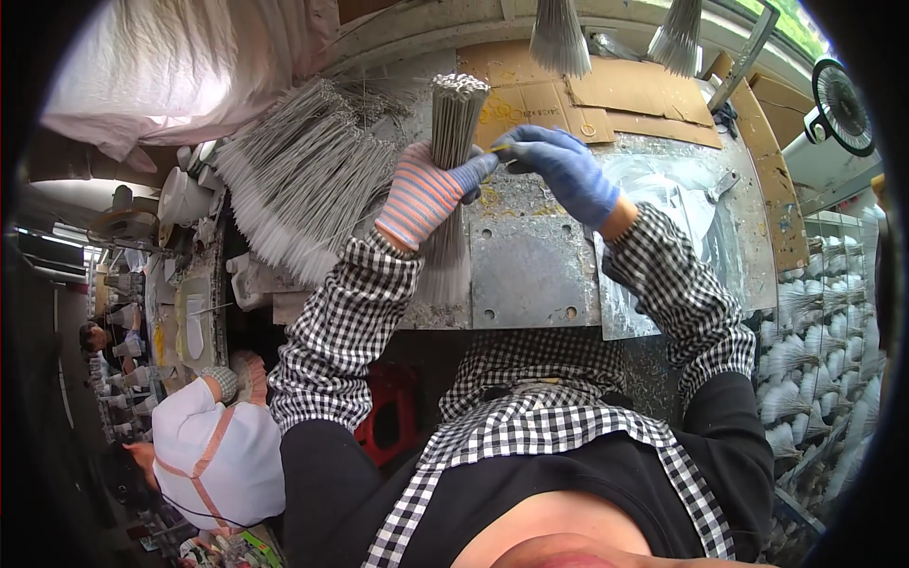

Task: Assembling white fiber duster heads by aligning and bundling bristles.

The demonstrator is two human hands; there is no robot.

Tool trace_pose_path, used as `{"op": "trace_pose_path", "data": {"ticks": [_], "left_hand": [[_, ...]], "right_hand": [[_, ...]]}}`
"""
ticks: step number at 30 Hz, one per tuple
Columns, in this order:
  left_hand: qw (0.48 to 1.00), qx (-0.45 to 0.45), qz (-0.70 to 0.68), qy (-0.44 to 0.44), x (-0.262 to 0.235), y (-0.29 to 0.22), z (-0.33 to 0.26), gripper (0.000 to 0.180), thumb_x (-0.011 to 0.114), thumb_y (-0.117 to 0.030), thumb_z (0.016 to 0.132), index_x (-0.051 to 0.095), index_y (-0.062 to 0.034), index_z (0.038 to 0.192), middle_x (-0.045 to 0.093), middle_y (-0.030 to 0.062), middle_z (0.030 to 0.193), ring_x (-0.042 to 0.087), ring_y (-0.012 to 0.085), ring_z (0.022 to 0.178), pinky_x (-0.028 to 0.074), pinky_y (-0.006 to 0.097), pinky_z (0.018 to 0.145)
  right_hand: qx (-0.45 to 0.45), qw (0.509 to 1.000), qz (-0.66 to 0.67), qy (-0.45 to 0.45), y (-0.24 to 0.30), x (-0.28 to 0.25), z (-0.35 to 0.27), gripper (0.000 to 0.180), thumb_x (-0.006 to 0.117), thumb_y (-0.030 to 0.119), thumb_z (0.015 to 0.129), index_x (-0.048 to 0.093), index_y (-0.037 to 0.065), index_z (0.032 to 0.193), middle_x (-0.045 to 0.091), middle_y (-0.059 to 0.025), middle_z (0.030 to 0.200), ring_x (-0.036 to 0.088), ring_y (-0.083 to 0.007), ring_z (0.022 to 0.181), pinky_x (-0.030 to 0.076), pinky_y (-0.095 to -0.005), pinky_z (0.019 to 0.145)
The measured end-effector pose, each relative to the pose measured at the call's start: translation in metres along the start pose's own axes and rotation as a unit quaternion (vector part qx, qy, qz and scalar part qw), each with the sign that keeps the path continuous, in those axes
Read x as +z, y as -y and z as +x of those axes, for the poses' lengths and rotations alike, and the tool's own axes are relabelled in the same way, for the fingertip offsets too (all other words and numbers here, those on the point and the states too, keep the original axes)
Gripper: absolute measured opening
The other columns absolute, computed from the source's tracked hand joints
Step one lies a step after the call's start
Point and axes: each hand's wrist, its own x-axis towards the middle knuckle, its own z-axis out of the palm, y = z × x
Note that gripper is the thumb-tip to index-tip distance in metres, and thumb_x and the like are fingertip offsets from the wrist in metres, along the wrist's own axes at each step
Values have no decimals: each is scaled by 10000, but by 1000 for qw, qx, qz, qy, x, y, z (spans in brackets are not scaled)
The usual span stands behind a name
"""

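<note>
My left hand (pixel 422 189), in an orange-and-grey striped glove with blue fingertips, is wrapped round an upright bundle of thin grey wires (pixel 458 118). The bundle's silvery tops stick out above the fist, and its pale, finer lower ends hang near the table's front edge. My right hand (pixel 568 175), in a blue glove, is closed in a pinch beside my left thumb. At its fingertips shows a bit of yellow, which looks like a rubber band (pixel 499 149); most of it is hidden. Many similar wires (pixel 303 170) lie fanned out on the table to the left of my hands.
Flat cardboard (pixel 653 99) with yellow bands covers the back. A metal plate (pixel 530 270) lies in front of me, a white-smeared board (pixel 677 218) to the right. A fan (pixel 843 109) stands far right, above racked bundles (pixel 814 360). Another person (pixel 213 450) sits at left.
</note>
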Motion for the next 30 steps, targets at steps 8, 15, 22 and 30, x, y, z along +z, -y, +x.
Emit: {"op": "trace_pose_path", "data": {"ticks": [8,15,22,30], "left_hand": [[999,37,20,26,8,-8,-19,195,771,-202,928,718,-17,957,683,13,748,615,84,616,477,254,554],[979,5,177,105,41,-4,-30,289,794,-204,900,715,5,1083,719,26,816,662,100,699,550,282,635],[760,254,557,219,70,12,-61,206,712,-163,887,689,-61,1064,723,201,907,723,358,861,560,457,711],[963,2,107,248,59,4,-47,180,767,-103,905,712,-38,1063,723,28,891,686,111,877,558,306,769]], "right_hand": [[-23,987,-76,137,43,23,-60,387,593,208,1015,643,52,1366,720,-143,1200,711,-184,1006,578,-289,799],[-166,960,-216,-69,66,25,-66,819,827,216,856,419,117,1559,608,-149,1353,666,-244,1142,593,-364,901],[156,826,-536,-75,37,-7,-50,809,821,546,809,579,-26,1328,713,-221,1160,736,-305,961,581,-414,863],[-253,927,-260,93,46,3,-59,570,775,207,874,595,74,1397,716,-152,1216,697,-275,1116,563,-388,965]]}}
